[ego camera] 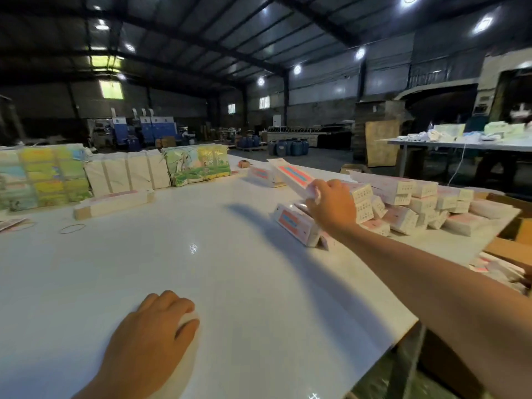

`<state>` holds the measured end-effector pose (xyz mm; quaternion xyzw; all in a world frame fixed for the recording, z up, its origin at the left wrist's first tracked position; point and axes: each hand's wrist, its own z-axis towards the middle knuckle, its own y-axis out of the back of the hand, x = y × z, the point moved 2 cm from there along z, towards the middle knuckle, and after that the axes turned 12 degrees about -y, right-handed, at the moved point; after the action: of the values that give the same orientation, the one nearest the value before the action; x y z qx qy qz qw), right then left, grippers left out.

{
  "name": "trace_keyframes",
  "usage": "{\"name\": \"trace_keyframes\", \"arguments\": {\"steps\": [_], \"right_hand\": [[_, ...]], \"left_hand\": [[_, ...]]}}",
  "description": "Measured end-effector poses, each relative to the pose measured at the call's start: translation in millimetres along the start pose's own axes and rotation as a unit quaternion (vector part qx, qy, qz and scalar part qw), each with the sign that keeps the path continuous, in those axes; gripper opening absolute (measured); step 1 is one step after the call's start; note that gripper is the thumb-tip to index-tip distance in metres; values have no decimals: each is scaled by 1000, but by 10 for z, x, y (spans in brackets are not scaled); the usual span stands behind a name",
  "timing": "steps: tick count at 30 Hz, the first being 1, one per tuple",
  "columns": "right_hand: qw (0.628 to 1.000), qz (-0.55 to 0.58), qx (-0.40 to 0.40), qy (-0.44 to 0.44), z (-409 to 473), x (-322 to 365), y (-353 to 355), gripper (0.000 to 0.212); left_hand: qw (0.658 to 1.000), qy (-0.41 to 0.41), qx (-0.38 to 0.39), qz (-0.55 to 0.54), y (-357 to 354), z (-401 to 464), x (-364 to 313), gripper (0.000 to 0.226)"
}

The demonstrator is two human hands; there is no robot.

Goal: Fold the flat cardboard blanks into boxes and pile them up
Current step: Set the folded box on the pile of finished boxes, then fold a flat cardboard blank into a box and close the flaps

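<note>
My right hand (pixel 331 204) reaches out over the white table (pixel 236 283) and grips a folded white box with a pink and blue stripe (pixel 293 175), held tilted above the pile of folded boxes (pixel 414 205) at the right. Another folded box (pixel 296 224) lies just in front of that hand. My left hand (pixel 157 329) rests on the near table with curled fingers and holds nothing. A stack of flat blanks (pixel 112 203) lies at the left.
Wrapped bundles of printed packs (pixel 43 177) and white packs (pixel 126 172) line the far left edge. A rubber band (pixel 72 228) lies near them. Brown cartons (pixel 509 249) stand off the table's right edge. A second table (pixel 460 144) stands far right.
</note>
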<state>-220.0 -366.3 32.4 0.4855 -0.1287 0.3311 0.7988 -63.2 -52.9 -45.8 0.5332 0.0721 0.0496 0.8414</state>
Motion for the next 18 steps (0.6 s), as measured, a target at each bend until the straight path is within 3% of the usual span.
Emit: {"name": "trace_keyframes", "arguments": {"steps": [3, 9, 14, 18], "right_hand": [[984, -165, 41, -50, 98, -325, -52, 42], [982, -187, 37, -6, 34, -295, 69, 47], [988, -50, -5, 146, -389, 425, 184, 36], [957, 61, 121, 255, -1130, 940, 27, 25]], "left_hand": [[999, 0, 10, 31, -14, -6, -10, 43], [999, 1, 6, 40, -46, -34, 20, 33], [999, 11, -3, 31, -33, -45, 1, 27], [999, 25, -1, 40, -32, -70, 17, 30]]}}
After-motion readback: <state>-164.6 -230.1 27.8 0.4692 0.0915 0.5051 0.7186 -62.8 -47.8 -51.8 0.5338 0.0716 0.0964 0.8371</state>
